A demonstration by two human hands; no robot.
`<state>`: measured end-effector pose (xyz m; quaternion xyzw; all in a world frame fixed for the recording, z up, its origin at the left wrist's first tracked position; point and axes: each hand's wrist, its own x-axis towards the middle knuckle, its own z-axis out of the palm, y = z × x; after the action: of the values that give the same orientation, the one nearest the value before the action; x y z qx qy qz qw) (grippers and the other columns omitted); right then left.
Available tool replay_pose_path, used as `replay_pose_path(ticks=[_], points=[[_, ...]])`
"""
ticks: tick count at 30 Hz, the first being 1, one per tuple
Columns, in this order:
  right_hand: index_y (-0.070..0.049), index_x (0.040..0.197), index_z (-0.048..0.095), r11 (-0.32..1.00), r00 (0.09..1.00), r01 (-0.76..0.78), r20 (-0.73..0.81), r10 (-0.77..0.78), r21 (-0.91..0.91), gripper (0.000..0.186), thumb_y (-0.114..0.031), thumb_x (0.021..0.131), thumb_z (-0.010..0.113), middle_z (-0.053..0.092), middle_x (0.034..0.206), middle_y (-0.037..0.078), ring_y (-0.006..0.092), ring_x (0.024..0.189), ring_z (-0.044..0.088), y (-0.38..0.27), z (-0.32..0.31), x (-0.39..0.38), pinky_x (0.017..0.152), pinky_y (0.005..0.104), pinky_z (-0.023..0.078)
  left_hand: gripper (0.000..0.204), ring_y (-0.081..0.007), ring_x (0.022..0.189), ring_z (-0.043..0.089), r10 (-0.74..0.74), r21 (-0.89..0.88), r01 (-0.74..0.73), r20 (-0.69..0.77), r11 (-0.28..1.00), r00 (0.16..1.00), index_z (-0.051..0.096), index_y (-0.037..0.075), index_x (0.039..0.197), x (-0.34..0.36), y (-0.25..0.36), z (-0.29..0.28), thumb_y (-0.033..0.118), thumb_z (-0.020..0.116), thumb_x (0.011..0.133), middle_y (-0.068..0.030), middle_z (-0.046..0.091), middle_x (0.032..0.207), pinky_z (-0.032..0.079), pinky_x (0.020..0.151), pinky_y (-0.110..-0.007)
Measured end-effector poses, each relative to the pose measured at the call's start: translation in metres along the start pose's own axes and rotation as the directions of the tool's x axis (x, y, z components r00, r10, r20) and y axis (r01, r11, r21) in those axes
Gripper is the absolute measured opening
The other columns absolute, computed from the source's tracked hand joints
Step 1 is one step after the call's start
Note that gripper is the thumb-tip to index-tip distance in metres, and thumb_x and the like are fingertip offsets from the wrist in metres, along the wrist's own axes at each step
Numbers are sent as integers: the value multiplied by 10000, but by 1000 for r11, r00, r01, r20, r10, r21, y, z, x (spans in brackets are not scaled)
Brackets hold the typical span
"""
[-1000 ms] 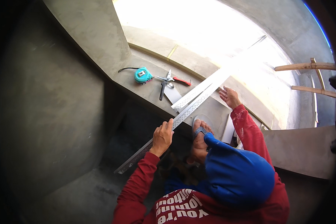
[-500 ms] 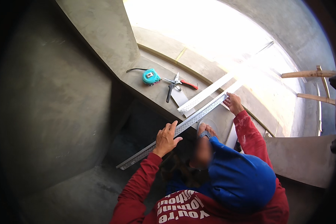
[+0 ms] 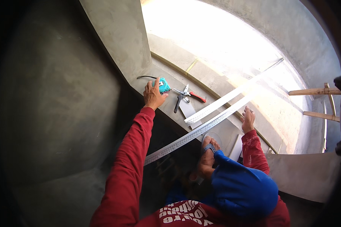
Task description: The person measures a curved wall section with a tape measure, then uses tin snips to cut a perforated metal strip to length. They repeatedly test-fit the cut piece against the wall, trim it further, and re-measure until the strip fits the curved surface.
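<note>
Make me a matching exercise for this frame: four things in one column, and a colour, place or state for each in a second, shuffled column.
Things
1. Tape measure
2. Snips
3. Foot
4. Wooden bars

Descriptions
A. At the far right of the view
B. Blades apart, one handle red and the other black
C. Teal, at the fingers of the left hand
D. In a strapped sandal

Right pairs: 1-C, 2-B, 3-D, 4-A

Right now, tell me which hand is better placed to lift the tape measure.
Probably the left hand: it is at the teal tape measure, while the right hand is away beyond the perforated strips.
</note>
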<state>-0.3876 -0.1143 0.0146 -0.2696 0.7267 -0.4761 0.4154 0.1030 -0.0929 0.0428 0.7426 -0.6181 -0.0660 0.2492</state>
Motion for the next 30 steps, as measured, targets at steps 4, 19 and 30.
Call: replay_pose_path(ticks=[4,19,30], points=[[-38,1302,552,992,992,126,3,-126,-4,475,-417,1017,587,592,1319,105,219,1169,553,-16,-13,-5,968,410,472,884,-411,1192,550,-37,-21,41,147,999,989,439,259,1478,19,-17,17,285,892,720,-200,538,1256,486,976,-520],[22,1236,595,742,385,644,759,-525,186,386,-312,1046,624,694,1066,113,174,950,664,-196,66,-176,846,332,559,680,-379,1146,583,404,-234,-395,-10,888,915,566,141,1412,-98,44,-168,23,762,771,-172,519,1267,531,956,-463],[-56,1411,512,425,-423,393,249,871,-816,729,-657,1003,456,622,1276,107,199,1150,617,-155,176,-353,937,336,555,405,-250,1238,566,769,151,-757,-36,635,638,636,122,1224,-266,101,-239,268,627,846,-87,584,1323,432,1091,-411]])
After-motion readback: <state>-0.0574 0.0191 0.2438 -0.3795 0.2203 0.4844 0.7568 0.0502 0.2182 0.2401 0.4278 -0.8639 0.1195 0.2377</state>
